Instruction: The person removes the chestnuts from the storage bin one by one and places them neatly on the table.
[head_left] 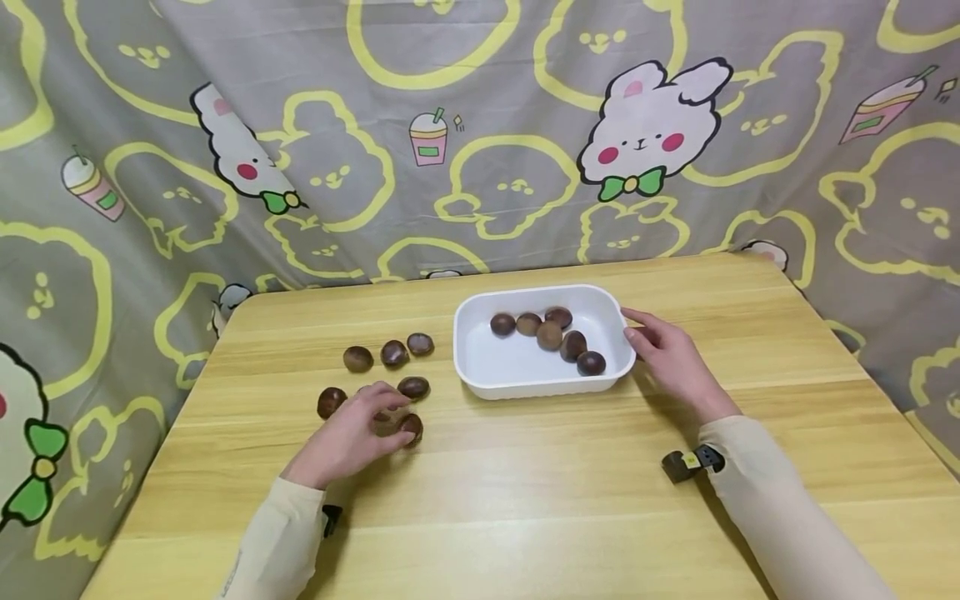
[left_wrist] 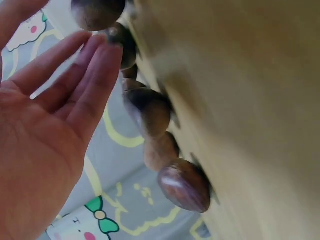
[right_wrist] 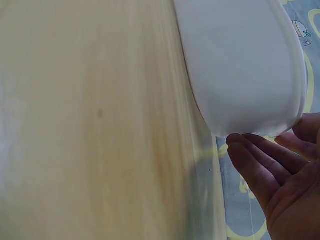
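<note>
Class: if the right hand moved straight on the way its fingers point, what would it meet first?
The right hand would most likely meet the white tray first, at its end wall, which it seems to touch.

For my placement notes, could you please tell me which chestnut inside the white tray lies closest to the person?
The rightmost chestnut, by the front right corner of the white tray; the other five lie farther back.

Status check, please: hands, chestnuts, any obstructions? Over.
Left hand over loose chestnuts on the table. Right hand touching white tray at its right end. Six chestnuts inside. Nothing seen covering the tray.
</note>
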